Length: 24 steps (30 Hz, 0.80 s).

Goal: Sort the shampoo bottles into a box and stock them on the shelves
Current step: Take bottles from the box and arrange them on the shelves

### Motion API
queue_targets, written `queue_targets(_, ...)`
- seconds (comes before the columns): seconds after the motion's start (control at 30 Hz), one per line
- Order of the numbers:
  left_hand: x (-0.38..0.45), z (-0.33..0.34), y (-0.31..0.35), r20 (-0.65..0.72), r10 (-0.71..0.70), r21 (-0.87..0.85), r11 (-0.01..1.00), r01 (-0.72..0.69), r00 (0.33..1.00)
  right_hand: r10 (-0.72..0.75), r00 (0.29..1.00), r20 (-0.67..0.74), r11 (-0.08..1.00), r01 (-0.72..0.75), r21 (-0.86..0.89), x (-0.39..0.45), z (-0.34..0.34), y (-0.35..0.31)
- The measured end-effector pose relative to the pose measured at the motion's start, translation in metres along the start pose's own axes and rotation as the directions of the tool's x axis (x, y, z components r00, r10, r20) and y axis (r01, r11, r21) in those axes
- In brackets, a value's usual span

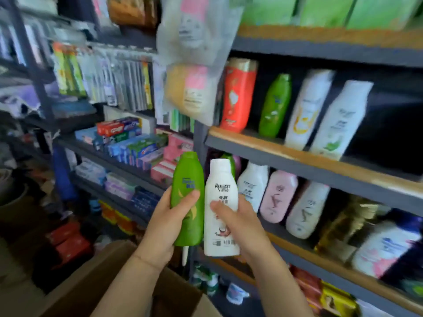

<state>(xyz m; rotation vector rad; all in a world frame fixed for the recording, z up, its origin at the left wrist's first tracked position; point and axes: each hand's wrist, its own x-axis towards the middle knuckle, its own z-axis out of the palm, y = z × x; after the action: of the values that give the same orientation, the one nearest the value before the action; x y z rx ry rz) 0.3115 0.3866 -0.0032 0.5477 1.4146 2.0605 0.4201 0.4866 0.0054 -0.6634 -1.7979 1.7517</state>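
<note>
left hand (170, 216): wrapped around the green shampoo bottle (188, 197) at mid-body — thumb across the front label, fingers hidden behind it.
right hand (240, 223): closed around the white shampoo bottle (219, 207) from its right side, thumb pressed on the front label.
bottle axes: both long axes near upright, caps up, tops tilted slightly right; the two bodies sit side by side, touching or very nearly so.
key relation: the shelves lie up and to the right of both hands. The middle shelf (297, 154) already carries a red bottle (239, 94), a green bottle (274, 106) and two white bottles (329, 115), with dark open space at its right end.
nearer hand: the right hand and its white bottle sit closer to the shelf unit; the left would have to cross over or go second.
lower shelf (304, 245): white and pink bottles (278, 195) packed just behind the white bottle in hand — little free room visible there.
arm pose: both forearms come up from bottom centre, wrists roughly straight, hands at about the same height, palms turned inward toward each other.
cardboard box (109, 280): below the forearms, flap open; contents not visible.
likely step: stocking. I'd judge the matching green bottle on the middle shelf the natural target for the left hand's bottle.
risk: leaning bottles on both shelves — a nudge while inserting could tip the row.
</note>
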Motion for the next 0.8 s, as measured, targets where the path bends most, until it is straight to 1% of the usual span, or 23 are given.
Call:
queue_targets(0.13,-0.012,0.072,0.024,0.181,0.09,0.013,0.996,-0.094,0.979,-0.154,0.981,-0.12,0.987,0.149,-0.053,-0.018,-0.064,-0.044)
queue_targets(0.23,-0.012,0.111,0.039,0.275,0.176,0.097,0.973,-0.209,0.945,-0.262,0.954,-0.148,0.965,0.258,-0.047,-0.031,-0.106,-0.07)
queue_targets(0.3,-0.006,0.128,0.045,0.303,0.211,0.143,0.954,-0.263,0.929,-0.35,0.921,-0.174,0.937,0.34,-0.085,-0.036,-0.129,-0.084)
queue_targets(0.37,0.004,0.135,0.047,0.259,0.218,0.143,0.955,-0.261,0.941,-0.422,0.889,-0.175,0.905,0.404,-0.13,-0.038,-0.146,-0.096)
queue_targets(0.47,0.02,0.134,0.047,0.185,0.196,0.151,0.963,-0.225,0.963,-0.469,0.862,-0.191,0.882,0.444,-0.16,-0.033,-0.162,-0.108)
queue_targets(0.57,0.027,0.137,0.045,0.206,0.211,0.17,0.954,-0.247,0.956,-0.531,0.81,-0.25,0.846,0.489,-0.211,-0.026,-0.176,-0.118)
queue_targets(0.67,0.032,0.149,0.047,0.311,0.221,0.173,0.943,-0.283,0.925,-0.595,0.748,-0.295,0.802,0.526,-0.285,-0.017,-0.192,-0.129)
queue_targets(0.8,0.048,0.168,0.046,0.467,0.187,0.308,0.882,-0.357,0.864,-0.625,0.724,-0.293,0.776,0.532,-0.34,0.001,-0.21,-0.137)
